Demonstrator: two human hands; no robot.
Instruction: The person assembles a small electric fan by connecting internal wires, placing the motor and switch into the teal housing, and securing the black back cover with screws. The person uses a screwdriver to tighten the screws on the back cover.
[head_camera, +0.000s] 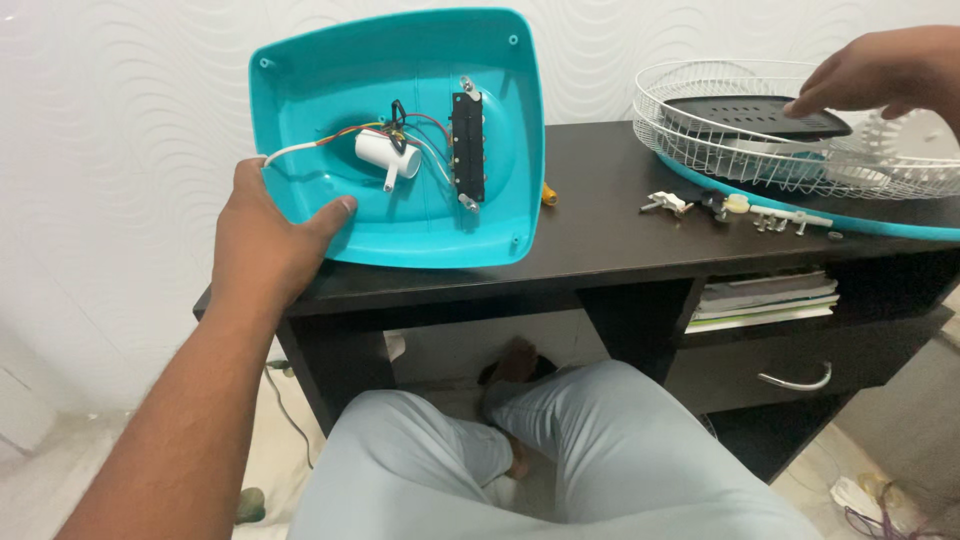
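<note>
Grey trousers (560, 460) fill the bottom of my view. At the desk's (600, 240) left front corner my left hand (265, 240) grasps the turquoise fan base cover (320, 110) by its lower left rim, thumb inside. My right hand (880, 75) rests open-fingered on a black plate (750, 115) in the white wire fan guard (700, 150), at the right.

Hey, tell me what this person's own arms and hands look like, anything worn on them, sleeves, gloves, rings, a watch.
Both are bare. The left hand shows no glove, ring or watch, and its forearm is uncovered down to the picture's lower edge, with no sleeve in view. The right hand is also ungloved, with no ring to be seen; its wrist runs off the picture's right edge, so a watch or sleeve there cannot be told.
</note>
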